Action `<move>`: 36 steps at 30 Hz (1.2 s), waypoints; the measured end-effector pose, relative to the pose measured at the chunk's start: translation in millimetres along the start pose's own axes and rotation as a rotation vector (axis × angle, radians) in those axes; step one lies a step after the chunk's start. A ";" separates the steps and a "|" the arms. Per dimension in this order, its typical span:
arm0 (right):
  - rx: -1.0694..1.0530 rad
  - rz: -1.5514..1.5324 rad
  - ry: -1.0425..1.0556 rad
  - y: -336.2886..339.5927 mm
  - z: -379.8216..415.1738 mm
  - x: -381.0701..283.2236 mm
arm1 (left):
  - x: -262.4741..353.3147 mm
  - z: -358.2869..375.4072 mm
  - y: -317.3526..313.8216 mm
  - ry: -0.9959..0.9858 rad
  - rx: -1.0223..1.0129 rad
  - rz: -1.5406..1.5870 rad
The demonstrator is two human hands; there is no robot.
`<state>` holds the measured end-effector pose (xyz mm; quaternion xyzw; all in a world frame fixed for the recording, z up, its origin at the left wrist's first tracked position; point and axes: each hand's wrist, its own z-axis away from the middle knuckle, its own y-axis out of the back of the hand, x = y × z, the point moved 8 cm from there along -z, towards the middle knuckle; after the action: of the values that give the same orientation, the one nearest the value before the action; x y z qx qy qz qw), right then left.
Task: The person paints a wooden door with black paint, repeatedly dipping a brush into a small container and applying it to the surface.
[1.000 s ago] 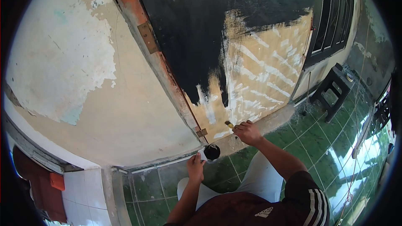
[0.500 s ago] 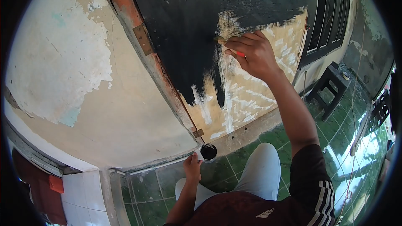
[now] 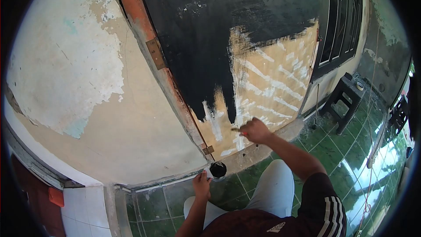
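A door panel (image 3: 193, 39) is coated black over its top and left, with bare tan wood and white streaks at the lower right. My right hand (image 3: 255, 131) is closed around a paintbrush (image 3: 237, 130) with a red handle, in front of the panel's lower part. The bristles point left, near the lower end of the black area; whether they touch the wood I cannot tell. Low by the door's bottom left corner, my left hand (image 3: 201, 183) grips a small cup of black paint (image 3: 218, 169) by its pale side.
On the left, a wall (image 3: 131, 136) has peeling paint. A dark plastic stool (image 3: 344, 101) carrying a roll of tape (image 3: 360, 86) stands at the right, near a barred window (image 3: 340, 22). Green tiles (image 3: 320, 142) cover the floor, and a cord hangs at the right.
My right hand has moved down with the brush, from the edge of the black area to the lower panel. The view has shifted slightly; my left hand still holds the cup.
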<state>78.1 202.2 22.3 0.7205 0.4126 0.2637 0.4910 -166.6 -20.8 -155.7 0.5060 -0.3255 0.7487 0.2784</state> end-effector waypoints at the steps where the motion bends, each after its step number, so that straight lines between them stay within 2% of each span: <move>1: -0.048 0.043 -0.008 21.2 -19.1 10.1 | -1.9 -2.5 0.4 -0.003 -0.005 0.002; 3: 0.200 0.088 0.028 104.1 -52.6 13.8 | -7.5 -8.1 4.6 -0.009 -0.009 0.004; 6: 0.426 0.038 0.122 222.3 -91.2 12.5 | -1.1 -3.9 1.2 -0.007 -0.006 0.059; 10: 0.772 0.214 0.182 335.7 -89.1 -24.7 | -7.4 -4.4 -1.2 -0.007 -0.009 0.065; 13: 0.919 0.311 0.207 308.9 -75.2 -32.7 | -13.2 -6.0 -3.5 -0.012 -0.025 0.061; 15: 0.919 0.450 0.194 251.7 -61.8 -34.2 | -11.9 -2.8 -6.9 -0.019 -0.051 0.053; 19: 0.594 0.324 0.123 124.4 -21.2 -21.9 | -7.6 -1.7 -3.0 -0.026 -0.054 0.015; 21: 0.417 0.176 0.122 77.3 -1.9 -18.0 | -5.1 -1.3 -0.2 -0.021 -0.038 0.008; 23: 0.203 0.023 0.136 59.0 -1.3 -11.4 | -4.3 -4.6 1.1 -0.030 -0.036 0.015; 26: 0.122 -0.017 0.048 93.9 -34.4 18.5 | -3.6 -3.9 3.3 -0.041 -0.035 -0.003; 27: 0.232 -0.030 0.068 124.7 -50.0 22.8 | -2.0 -3.9 1.9 -0.048 -0.034 -0.010; 30: 0.384 0.072 0.133 232.7 -92.6 10.1 | 0.0 -2.8 -1.4 -0.047 -0.041 -0.001; 32: 0.591 0.128 0.176 292.1 -99.8 -10.1 | -2.2 0.0 -2.7 -0.033 -0.030 0.027; 35: 0.893 0.280 0.182 321.1 -80.3 -40.6 | -3.6 4.5 -6.9 0.004 -0.035 0.063; 36: 0.959 0.308 0.210 305.9 -74.5 -41.8 | -4.2 5.3 -9.1 0.016 -0.040 0.077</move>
<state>100.5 148.8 334.6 0.8867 0.4233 0.1853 0.0166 -155.4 -19.5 -156.3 0.4815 -0.3573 0.7562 0.2620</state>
